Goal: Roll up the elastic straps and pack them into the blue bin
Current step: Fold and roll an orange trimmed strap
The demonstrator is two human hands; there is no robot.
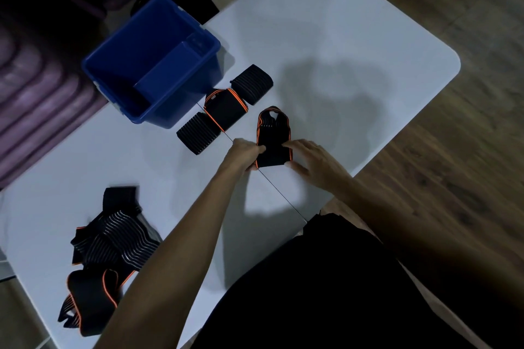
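While the blue bin (pixel 150 62) sits at the far left of the white table (pixel 340 37), both hands are on one black strap with orange edging (pixel 273 136) lying flat mid-table. Left hand (pixel 246 154) pinches its near left corner, fingers curled round the edge; right hand (pixel 309 156) presses on top with fingers mostly straight. Three rolled straps (pixel 225 109) sit in a row just beside the bin — none inside it yet. A loose pile of unrolled straps (pixel 113 238) lies near the left edge.
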